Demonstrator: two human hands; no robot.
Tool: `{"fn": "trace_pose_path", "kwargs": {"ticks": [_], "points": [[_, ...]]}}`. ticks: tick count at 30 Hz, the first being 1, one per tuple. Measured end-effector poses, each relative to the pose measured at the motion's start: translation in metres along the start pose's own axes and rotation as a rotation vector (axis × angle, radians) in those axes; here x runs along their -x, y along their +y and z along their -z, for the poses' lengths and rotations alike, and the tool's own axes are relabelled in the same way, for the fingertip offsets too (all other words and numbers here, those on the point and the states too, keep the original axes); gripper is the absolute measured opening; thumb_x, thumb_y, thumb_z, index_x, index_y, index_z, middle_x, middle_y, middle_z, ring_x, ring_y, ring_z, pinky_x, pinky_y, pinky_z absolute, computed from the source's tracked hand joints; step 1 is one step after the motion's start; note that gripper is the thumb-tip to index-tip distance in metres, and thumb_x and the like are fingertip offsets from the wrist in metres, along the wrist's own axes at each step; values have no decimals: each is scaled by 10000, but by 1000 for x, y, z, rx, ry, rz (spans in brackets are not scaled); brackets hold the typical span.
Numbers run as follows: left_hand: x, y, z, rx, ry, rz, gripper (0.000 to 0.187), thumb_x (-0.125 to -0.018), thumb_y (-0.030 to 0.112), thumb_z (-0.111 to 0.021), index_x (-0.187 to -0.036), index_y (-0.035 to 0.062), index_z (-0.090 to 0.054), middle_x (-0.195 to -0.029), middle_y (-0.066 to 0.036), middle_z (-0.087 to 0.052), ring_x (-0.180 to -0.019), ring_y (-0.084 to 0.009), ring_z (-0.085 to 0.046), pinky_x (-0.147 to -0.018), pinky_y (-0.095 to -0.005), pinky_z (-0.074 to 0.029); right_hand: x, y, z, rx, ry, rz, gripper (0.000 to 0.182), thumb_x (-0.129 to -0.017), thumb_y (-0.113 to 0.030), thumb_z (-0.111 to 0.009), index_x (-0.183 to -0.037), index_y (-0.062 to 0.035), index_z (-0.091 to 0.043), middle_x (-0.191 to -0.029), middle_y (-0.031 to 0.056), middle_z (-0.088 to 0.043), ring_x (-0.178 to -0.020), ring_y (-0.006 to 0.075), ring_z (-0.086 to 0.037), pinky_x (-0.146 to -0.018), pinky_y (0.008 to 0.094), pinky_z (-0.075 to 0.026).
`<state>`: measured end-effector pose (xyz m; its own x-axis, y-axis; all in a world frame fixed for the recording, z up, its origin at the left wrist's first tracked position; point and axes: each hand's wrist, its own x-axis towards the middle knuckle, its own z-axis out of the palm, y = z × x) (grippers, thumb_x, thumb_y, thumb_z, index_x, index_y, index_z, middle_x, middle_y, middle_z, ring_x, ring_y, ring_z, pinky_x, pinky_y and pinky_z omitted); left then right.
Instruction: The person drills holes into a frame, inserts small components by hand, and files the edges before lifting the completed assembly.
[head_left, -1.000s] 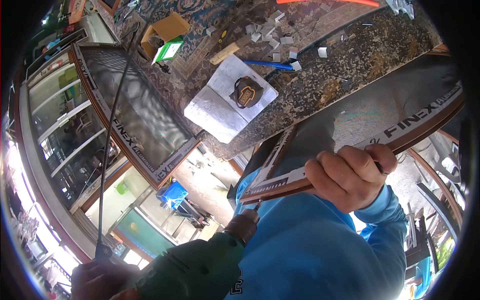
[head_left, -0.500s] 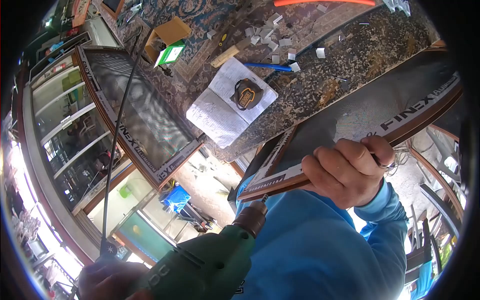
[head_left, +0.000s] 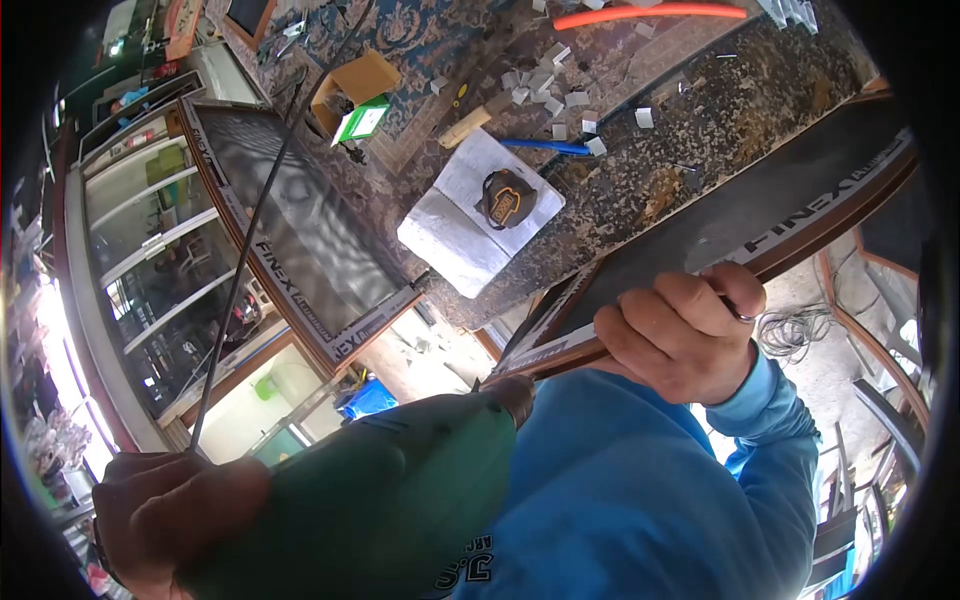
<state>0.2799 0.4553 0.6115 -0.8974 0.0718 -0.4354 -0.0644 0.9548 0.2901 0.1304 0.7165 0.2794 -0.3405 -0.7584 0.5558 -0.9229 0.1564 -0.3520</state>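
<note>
My left hand (head_left: 180, 515), at the lower left, is wrapped around a green power drill (head_left: 380, 500). The drill's chuck (head_left: 515, 397) is against the lower edge of a brown-edged screen frame (head_left: 800, 250) near its end corner; the bit is hidden. Dark mesh fills this frame, and printed FINEX tape runs along its edge. Partway along that edge, my right hand (head_left: 680, 335) grips it with curled fingers, a ring showing on one. Beyond the frame, an open notebook (head_left: 445, 240) carries a black and orange tape measure (head_left: 508, 200).
A second mesh frame (head_left: 300, 240) leans at left, crossed by a long thin dark rod or cord (head_left: 243, 255). On the worn bench (head_left: 690, 150) lie metal pieces (head_left: 643, 118) and a blue tube (head_left: 545, 146). An orange tube (head_left: 650, 12) and an opened box (head_left: 360, 90) lie farther off.
The drill has swung up and its chuck has come closer to the frame's edge; the bit that showed before is now out of sight. My right hand still grips the frame.
</note>
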Motion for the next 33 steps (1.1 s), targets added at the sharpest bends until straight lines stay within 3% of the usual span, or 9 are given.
{"fn": "trace_pose_path", "kwargs": {"ticks": [6,9,11,18,22,24,27,30,33], "points": [[3,10,-7,13,-14,-43,534,-1000,605,-674,-1268,145,-635,-759,-109,-699,-611,-282,-699,-608,-411,-544,2,-1,-1,-59,17,-38,258,-687,-377,-720,-900,-234,-709,-894,-92,-553,-945,117,-583,-814,371,-343],[5,14,-18,27,-12,-55,532,-1000,606,-674,-1274,151,-633,-761,-109,-700,-613,-283,-701,-610,-411,-546,5,3,-3,-24,12,17,351,-747,-556,-761,-894,-239,-735,-924,-59,-612,-946,162,-573,-903,411,-344],[10,16,-25,21,21,-62,531,-1001,607,-674,-1277,156,-633,-761,-110,-701,-615,-283,-702,-611,-412,-547,3,1,-3,-36,30,-11,287,-708,-447,-739,-898,-232,-734,-909,-86,-602,-949,132,-589,-871,387,-347],[62,-3,-54,-8,311,12,372,-924,428,-710,-1005,65,-705,-788,-141,-700,-699,-328,-696,-616,-415,-553,-2,-1,2,-38,-3,-35,317,-714,-479,-758,-894,-220,-728,-897,-88,-613,-923,124,-605,-877,378,-361],[60,-17,-49,98,332,20,410,-910,357,-733,-1159,54,-613,-928,-155,-666,-806,-308,-677,-690,-405,-561,-4,0,7,-23,-37,-27,354,-730,-525,-768,-894,-214,-728,-903,-78,-620,-915,129,-608,-879,383,-365],[72,-29,-45,260,389,110,466,-903,321,-745,-1237,49,-567,-998,-162,-650,-860,-298,-667,-727,-401,-564,-3,0,9,-23,-69,-33,362,-730,-531,-771,-897,-212,-731,-905,-74,-623,-913,130,-610,-880,383,-366],[87,-56,-54,908,569,302,578,-892,268,-762,-1353,41,-498,-1102,-173,-624,-941,-283,-652,-782,-394,-570,-4,0,9,-44,-51,-31,350,-736,-516,-782,-899,-210,-735,-905,-71,-630,-904,135,-610,-878,386,-368],[65,-90,-91,1652,610,263,708,-882,215,-780,-1469,33,-429,-1207,-184,-599,-1021,-267,-638,-837,-387,-575,-8,1,11,-58,-83,-22,351,-722,-514,-806,-890,-214,-734,-903,-68,-640,-912,143,-612,-882,391,-367],[3,-96,-139,1876,542,180,848,-871,162,-798,-1585,25,-359,-1311,-195,-574,-1102,-252,-623,-893,-380,-581,-7,1,8,-65,-47,-19,371,-707,-527,-826,-891,-220,-725,-903,-63,-639,-920,146,-606,-891,399,-362]]}}
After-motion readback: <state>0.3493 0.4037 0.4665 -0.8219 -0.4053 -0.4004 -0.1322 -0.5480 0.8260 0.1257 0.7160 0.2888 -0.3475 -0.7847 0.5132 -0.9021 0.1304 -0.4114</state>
